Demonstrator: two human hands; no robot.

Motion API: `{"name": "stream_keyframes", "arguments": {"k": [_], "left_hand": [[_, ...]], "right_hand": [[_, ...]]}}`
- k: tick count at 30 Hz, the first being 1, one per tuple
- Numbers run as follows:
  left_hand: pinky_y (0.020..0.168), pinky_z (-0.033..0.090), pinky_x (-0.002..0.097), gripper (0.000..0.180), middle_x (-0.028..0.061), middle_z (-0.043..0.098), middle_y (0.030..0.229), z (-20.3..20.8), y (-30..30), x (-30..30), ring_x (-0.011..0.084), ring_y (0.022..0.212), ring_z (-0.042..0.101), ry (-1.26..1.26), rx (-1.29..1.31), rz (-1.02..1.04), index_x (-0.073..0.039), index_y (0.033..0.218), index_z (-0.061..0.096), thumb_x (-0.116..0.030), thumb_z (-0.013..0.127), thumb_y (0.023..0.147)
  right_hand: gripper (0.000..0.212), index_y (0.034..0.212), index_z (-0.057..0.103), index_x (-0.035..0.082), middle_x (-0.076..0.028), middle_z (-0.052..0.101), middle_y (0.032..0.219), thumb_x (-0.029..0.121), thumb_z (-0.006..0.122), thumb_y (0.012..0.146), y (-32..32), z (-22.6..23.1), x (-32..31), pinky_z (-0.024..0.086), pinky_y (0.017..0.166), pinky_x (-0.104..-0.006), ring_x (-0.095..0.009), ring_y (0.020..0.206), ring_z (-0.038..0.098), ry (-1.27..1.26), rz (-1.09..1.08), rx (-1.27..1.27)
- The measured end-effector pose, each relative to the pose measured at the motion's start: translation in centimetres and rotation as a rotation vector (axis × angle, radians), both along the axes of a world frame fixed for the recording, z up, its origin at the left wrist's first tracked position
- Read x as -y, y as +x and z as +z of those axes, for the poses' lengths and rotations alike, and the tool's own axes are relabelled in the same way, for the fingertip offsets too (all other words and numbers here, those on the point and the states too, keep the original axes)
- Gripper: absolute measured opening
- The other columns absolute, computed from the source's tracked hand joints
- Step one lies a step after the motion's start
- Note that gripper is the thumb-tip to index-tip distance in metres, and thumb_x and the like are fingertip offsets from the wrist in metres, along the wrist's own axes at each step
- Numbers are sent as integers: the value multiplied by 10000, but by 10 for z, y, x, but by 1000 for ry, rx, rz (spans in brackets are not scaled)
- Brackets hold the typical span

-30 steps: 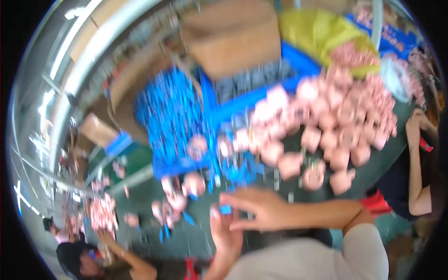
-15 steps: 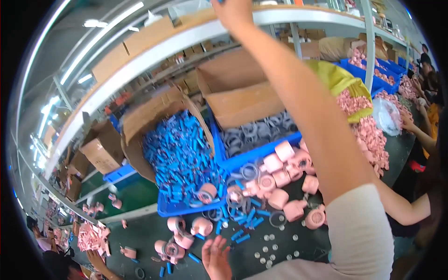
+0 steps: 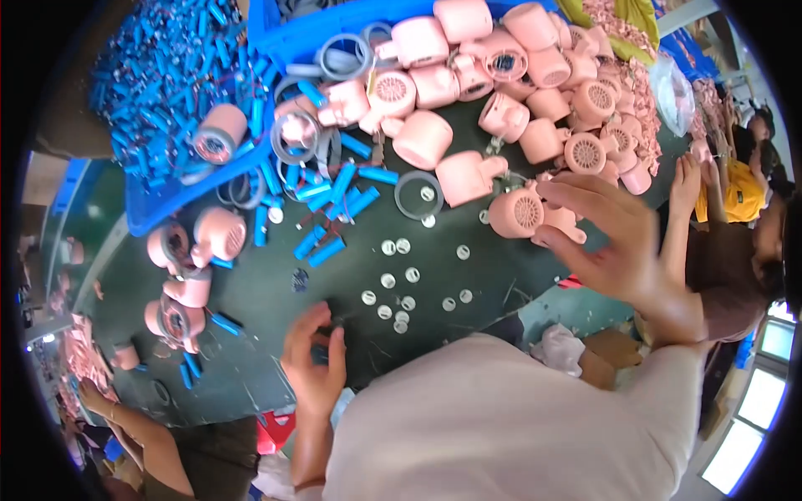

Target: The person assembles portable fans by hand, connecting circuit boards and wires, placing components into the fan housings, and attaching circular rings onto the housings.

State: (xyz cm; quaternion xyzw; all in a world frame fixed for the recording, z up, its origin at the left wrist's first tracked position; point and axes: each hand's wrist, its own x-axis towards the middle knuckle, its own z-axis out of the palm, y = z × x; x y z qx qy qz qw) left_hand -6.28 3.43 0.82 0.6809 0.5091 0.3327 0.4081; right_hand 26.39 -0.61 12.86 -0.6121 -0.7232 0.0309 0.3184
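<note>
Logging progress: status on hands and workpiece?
Right hand at pink, cylindrical, grille-faced housing, grip unclear. Left hand open. Small round white discs between hands.

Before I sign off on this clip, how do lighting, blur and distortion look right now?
Head view, centre: the dark table seems evenly lit, loose blue cylinders fairly crisp, left hand and right hand slightly soft; head view, lower right: windows blown out to white; head view, rim: fisheye distortion bends the surroundings inside a black border.
</note>
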Motion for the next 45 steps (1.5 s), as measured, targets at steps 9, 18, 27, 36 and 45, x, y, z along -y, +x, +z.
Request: {"name": "stream_keyframes", "arguments": {"k": [9,18,27,36,45], "left_hand": [[764,466,385,245,115,623,942,1,46,-58,307,874,561,607,-544,-256,-30,955,652,-34,714,718],[727,479,399,204,97,612,875,-5,65,4,306,853,572,353,-317,-326,-28,891,658,-18,723,697],[728,485,384,210,125,636,927,29,85,-64,305,837,605,583,-222,-247,-35,941,672,34,678,742],[844,473,412,591,127,553,1025,7,192,-134,334,1000,541,656,-349,-574,-99,1143,567,-78,791,596],[970,404,430,664,145,434,1233,20,97,-46,346,1159,430,785,-104,-383,-71,1202,534,-16,755,579]], "right_hand": [[236,962,673,24,-125,662,900,8,734,735,-64,-116,31,536,681,-316,-245,773,654,17,-24,-341],[390,1107,632,50,-78,618,927,17,638,719,-83,-147,-23,511,605,-330,-228,768,621,-41,140,-143],[170,896,646,83,-11,567,785,84,648,726,-85,-159,-48,482,520,-319,-182,680,591,36,221,-83],[159,1003,594,-8,-109,631,876,-58,593,852,-74,-129,0,494,617,-263,-150,706,617,7,51,-698],[273,1096,669,36,-90,610,900,-23,632,832,-50,-131,24,471,659,-269,-159,779,588,-373,98,-883]]}}
